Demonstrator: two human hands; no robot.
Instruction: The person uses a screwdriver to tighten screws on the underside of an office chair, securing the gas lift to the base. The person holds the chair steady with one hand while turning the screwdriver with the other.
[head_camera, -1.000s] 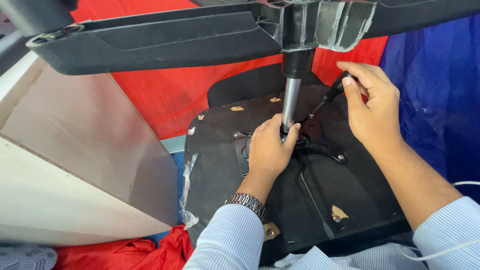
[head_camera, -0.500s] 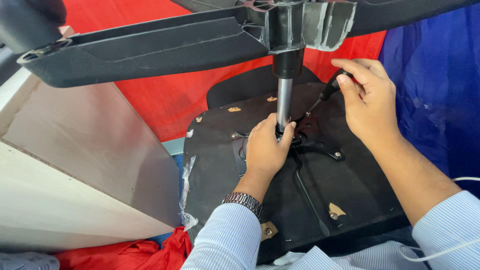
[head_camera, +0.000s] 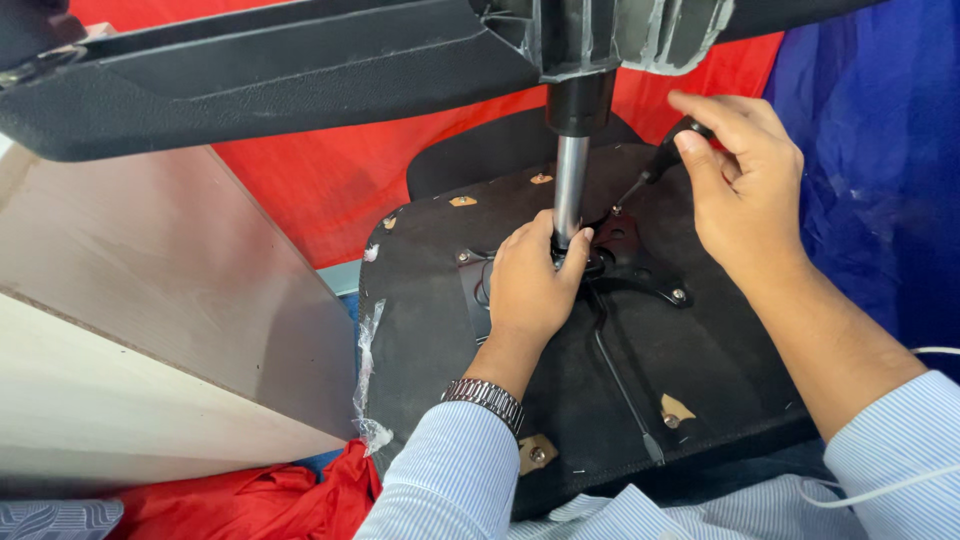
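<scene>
An office chair lies upside down: the black underside of its seat (head_camera: 430, 300) faces me, and a shiny gas-lift column (head_camera: 570, 190) rises from the metal mounting plate (head_camera: 640, 265) to the black star base (head_camera: 300, 75) overhead. My left hand (head_camera: 530, 285) presses on the plate, fingers wrapped round the foot of the column. My right hand (head_camera: 745, 185) pinches the black handle of a screwdriver (head_camera: 660, 165), its tip angled down onto a screw on the plate's far side.
A pale wooden panel (head_camera: 150, 330) stands at the left. Red cloth (head_camera: 330, 190) lies behind and under the seat, blue cloth (head_camera: 870, 150) at the right. A thin lever rod (head_camera: 625, 385) lies on the seat underside. A white cable (head_camera: 880, 490) crosses my right sleeve.
The view has shifted slightly. Both hands stay at the column's foot; the right hand with the screwdriver has turned a little at the screw.
</scene>
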